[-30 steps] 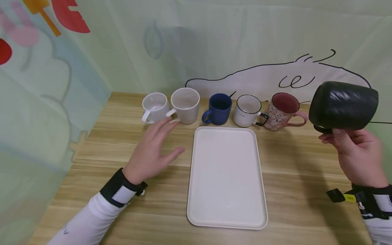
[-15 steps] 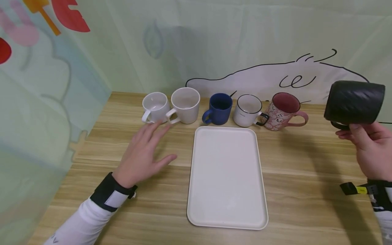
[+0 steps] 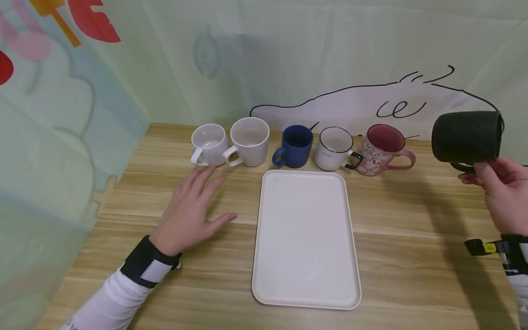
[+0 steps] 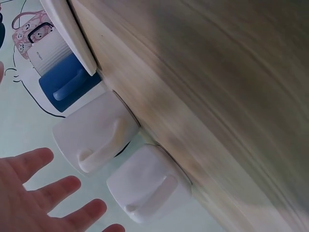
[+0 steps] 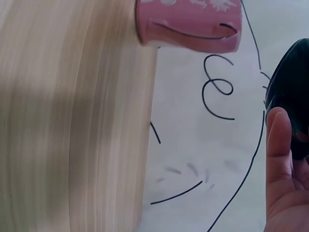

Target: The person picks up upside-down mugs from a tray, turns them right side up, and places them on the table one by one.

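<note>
Up in the air at the right of the head view, a black mug [image 3: 466, 137] lies tipped on its side. My right hand [image 3: 505, 195] pinches it from below by its handle, thumb in front. In the right wrist view only part of the black mug [image 5: 292, 82] shows, at the right edge. My left hand [image 3: 185, 208] has its fingers spread over the table, fingertips just in front of a small white cup [image 3: 209, 144] and a larger white mug [image 3: 249, 142]. The left wrist view shows nothing in its fingers.
A row along the back wall continues with a blue mug [image 3: 298, 146], a white black-rimmed mug [image 3: 330, 153] and a pink patterned mug [image 3: 373, 158]. In front of them lies a white rectangular tray [image 3: 305, 238] on the wooden table [image 3: 396, 256].
My right hand has moved right with the black mug, whose rim end has turned. My left hand has drawn back a little, toward the lower left, away from the white cups.
</note>
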### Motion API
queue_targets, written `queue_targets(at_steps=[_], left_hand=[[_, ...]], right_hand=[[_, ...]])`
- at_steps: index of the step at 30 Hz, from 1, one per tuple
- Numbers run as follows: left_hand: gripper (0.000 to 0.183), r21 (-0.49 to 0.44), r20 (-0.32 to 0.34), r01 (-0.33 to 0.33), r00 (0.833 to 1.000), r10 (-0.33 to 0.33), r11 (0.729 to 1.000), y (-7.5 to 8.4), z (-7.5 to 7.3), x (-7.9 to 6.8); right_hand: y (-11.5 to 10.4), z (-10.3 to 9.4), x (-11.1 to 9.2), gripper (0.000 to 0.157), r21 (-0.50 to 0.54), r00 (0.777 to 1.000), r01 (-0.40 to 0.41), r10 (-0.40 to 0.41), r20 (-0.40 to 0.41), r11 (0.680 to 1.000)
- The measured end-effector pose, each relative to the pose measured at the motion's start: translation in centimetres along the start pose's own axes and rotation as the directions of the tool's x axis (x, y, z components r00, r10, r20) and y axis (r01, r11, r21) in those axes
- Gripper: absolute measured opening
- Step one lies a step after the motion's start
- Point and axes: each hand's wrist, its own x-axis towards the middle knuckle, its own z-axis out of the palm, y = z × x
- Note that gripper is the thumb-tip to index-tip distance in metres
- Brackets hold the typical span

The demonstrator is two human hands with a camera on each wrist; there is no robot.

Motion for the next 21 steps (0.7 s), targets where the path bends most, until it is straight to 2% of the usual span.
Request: queue_targets(at_steps=[8, 12, 14, 17, 21], left_hand=[[0.093, 0.022, 0.033, 0.021, 0.999, -0.022, 1.0, -0.4, 0.4, -0.5], [0.094, 0.028, 0.046, 0.026, 0.999, -0.027, 0.999, -0.5, 0.5, -0.6], [0.095, 0.03, 0.057, 0.028, 0.998, -0.03, 0.999, -0.5, 0.6, -0.8], [0.096, 0.035, 0.083, 0.034, 0.996, -0.037, 0.999, -0.5, 0.7, -1.0], [0.096, 0.046, 0.122, 0.052, 0.991, -0.057, 0.998, -0.4, 0.7, -1.2]], right_hand=[[1.1, 0.0, 0.6, 0.033, -0.038, 0.999, -0.028, 0.027, -0.03, 0.999], [1.4, 0.1, 0.8, 0.035, -0.137, 0.999, -0.034, 0.031, -0.021, 0.99], [1.5, 0.1, 0.8, 0.039, -0.221, 0.998, -0.064, 0.063, -0.015, 0.973], [1.7, 0.2, 0.9, 0.044, -0.361, 0.993, -0.11, 0.116, -0.006, 0.926], [1.8, 0.4, 1.1, 0.048, -0.489, 0.991, -0.113, 0.135, 0.01, 0.865]])
